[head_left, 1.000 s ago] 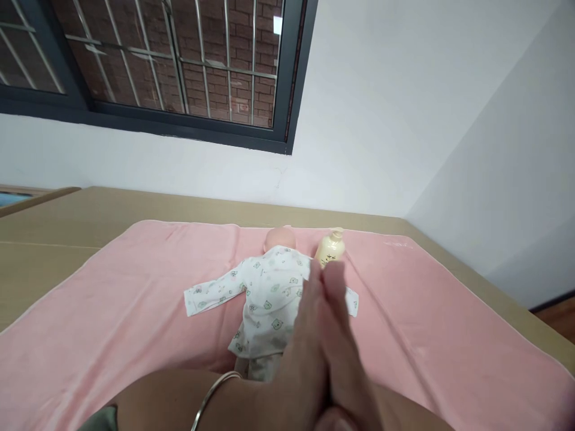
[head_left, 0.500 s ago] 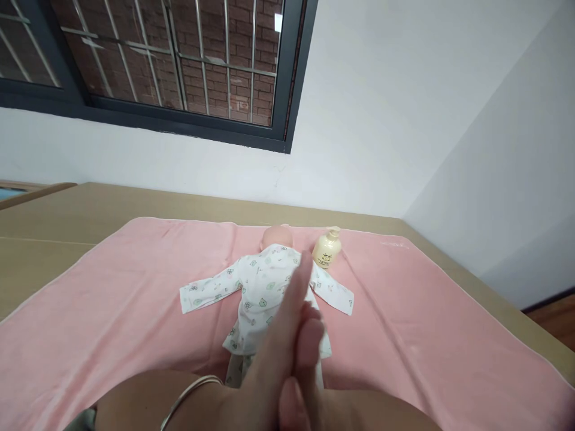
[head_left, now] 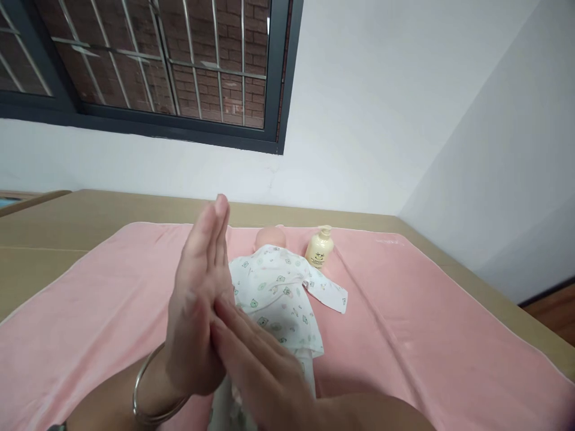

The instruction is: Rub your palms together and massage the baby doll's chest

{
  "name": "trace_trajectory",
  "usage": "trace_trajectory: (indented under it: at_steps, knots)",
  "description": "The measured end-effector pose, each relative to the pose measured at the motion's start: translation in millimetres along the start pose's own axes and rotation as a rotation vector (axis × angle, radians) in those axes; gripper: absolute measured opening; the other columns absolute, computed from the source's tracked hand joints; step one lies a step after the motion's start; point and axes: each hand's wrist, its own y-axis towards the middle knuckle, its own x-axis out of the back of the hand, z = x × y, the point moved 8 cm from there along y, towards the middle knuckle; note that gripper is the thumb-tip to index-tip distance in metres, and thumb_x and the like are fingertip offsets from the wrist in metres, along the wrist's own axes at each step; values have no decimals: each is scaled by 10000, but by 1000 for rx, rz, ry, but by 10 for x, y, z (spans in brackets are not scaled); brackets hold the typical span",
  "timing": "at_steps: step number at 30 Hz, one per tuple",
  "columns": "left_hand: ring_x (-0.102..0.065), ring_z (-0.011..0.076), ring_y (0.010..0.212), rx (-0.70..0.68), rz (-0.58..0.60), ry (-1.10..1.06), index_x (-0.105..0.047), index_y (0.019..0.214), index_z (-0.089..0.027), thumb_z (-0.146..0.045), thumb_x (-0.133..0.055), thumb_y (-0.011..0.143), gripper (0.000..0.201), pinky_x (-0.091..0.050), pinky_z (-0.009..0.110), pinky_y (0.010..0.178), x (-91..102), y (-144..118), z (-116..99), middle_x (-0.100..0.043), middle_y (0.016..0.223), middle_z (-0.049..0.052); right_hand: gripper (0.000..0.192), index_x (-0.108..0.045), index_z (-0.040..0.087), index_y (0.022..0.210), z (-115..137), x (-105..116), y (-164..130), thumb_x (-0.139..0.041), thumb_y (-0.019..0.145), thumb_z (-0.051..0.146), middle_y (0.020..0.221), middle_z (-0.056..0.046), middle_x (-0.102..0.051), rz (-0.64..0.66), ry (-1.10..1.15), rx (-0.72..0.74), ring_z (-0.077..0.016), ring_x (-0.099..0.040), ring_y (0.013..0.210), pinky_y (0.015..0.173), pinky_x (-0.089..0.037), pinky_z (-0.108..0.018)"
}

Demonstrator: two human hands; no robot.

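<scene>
My left hand [head_left: 197,299] is raised with its fingers stretched upward and a silver bangle [head_left: 141,383] at the wrist. Against its palm lie the straight fingers of my right hand [head_left: 265,365], which slants in from the lower right. I see nothing held between the two palms. Beyond them a baby doll [head_left: 270,238] lies on its back or front, I cannot tell which, in a white printed outfit [head_left: 287,299]. My hands cover the doll's left-side sleeve and part of its legs. A cream pump bottle [head_left: 319,248] stands right of the doll's head.
Under the doll a pink blanket [head_left: 395,311] spreads over a wooden tabletop [head_left: 135,206]. A white wall [head_left: 359,120] rises behind, with a dark-framed barred window [head_left: 179,131] at upper left. Another wall closes off the right side.
My hands were pressed palm to palm over the doll. Now the left has shifted left and upward, and the right fingers have slid down toward its palm heel.
</scene>
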Motion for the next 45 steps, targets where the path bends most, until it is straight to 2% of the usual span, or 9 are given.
trace_trajectory:
  at_steps: [4,7,9,12,15,20,28,40,45]
  knots:
    - [-322,253,1534,-6,8,-13,-538,1436,-304,-533,-392,1022,495,-197,475,1309,-23,85,374,-483,1574,2,463,-483,295,1508,-220,475,102,-449,1055,388,1431,-42,-629,22,160,-261,-203,-640,1273,1026,-578,-338]
    - [-424,262,1474,106,-31,87,-562,1399,-236,-548,-363,1025,526,-278,477,1271,18,113,862,-536,1523,75,359,-642,297,1358,-552,586,112,-489,1040,364,1146,-9,-776,70,306,-458,-191,-748,1046,900,-626,-337]
    - [-463,269,1442,231,-17,204,-574,1372,-219,-536,-396,1016,509,-312,485,1246,51,113,1221,-554,1500,99,350,-680,264,1304,-911,622,84,-494,1028,375,1210,-41,-754,11,238,-605,-220,-728,1094,929,-608,-383]
    - [-524,284,1379,380,6,339,-617,1282,-184,-496,-394,1010,471,-373,488,1196,127,76,1637,-609,1429,128,381,-660,238,1327,-1402,508,29,-462,1009,305,1319,-64,-702,5,-46,-715,-249,-647,1246,1034,-542,-424]
    - [-574,286,1310,417,-3,443,-634,1215,-177,-433,-403,991,410,-422,464,1148,202,10,1843,-660,1344,129,446,-643,138,1341,-1717,114,-49,-394,974,175,1367,-132,-665,230,-274,-688,-262,-599,1310,1113,-476,-430]
    - [-616,265,1233,408,35,519,-636,1185,-186,-358,-415,968,355,-455,450,1107,193,-131,2010,-691,1268,120,507,-549,94,1442,-1926,-273,-173,-393,963,147,1501,-161,-544,375,-450,-522,-264,-409,1479,1233,-330,-458]
    - [-636,275,1169,345,93,634,-640,1169,-197,-332,-402,960,344,-464,497,1083,159,-177,2139,-696,1218,123,571,-443,82,1524,-2260,-171,-262,-456,997,300,1611,-170,-384,339,-491,-687,-318,-288,1536,1245,-291,-534]
    - [-587,272,1254,296,175,688,-589,1236,-218,-242,-437,933,340,-430,516,1144,169,-207,2205,-658,1318,123,582,-444,93,1531,-2277,-204,-243,-428,971,250,1619,-141,-377,368,-481,-720,-332,-275,1539,1264,-251,-568]
    - [-623,282,1168,217,166,723,-616,1180,-204,-224,-441,915,318,-454,538,1097,160,-188,2211,-691,1239,120,557,-443,102,1533,-2258,-239,-234,-411,996,247,1615,-145,-382,364,-533,-703,-333,-298,1530,1248,-275,-560]
